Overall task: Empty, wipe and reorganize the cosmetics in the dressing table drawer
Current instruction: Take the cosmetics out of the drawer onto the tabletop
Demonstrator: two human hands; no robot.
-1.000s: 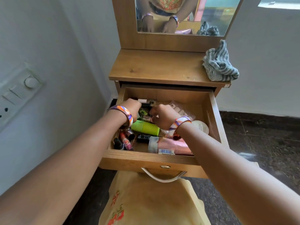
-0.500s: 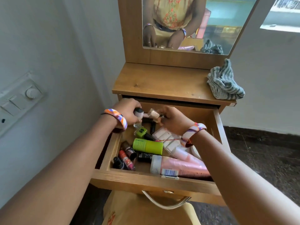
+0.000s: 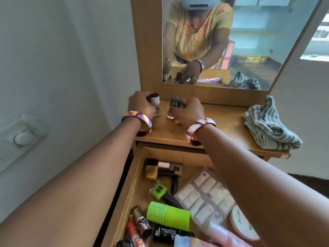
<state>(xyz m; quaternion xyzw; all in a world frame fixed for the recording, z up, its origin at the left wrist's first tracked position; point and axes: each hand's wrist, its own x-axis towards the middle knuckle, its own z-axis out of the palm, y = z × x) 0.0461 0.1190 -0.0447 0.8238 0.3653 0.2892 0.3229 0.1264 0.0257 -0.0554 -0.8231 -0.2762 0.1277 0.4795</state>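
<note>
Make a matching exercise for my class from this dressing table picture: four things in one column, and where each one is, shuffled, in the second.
Things
1. striped cloth
2. bright green tube
3. white-capped bottle
4. dark-capped bottle

Places
A. held by the left hand on the tabletop
B. lying in the open drawer
C. held by the right hand on the tabletop
D. bunched at the tabletop's right end

Pairs: 1-D, 2-B, 3-A, 4-C
</note>
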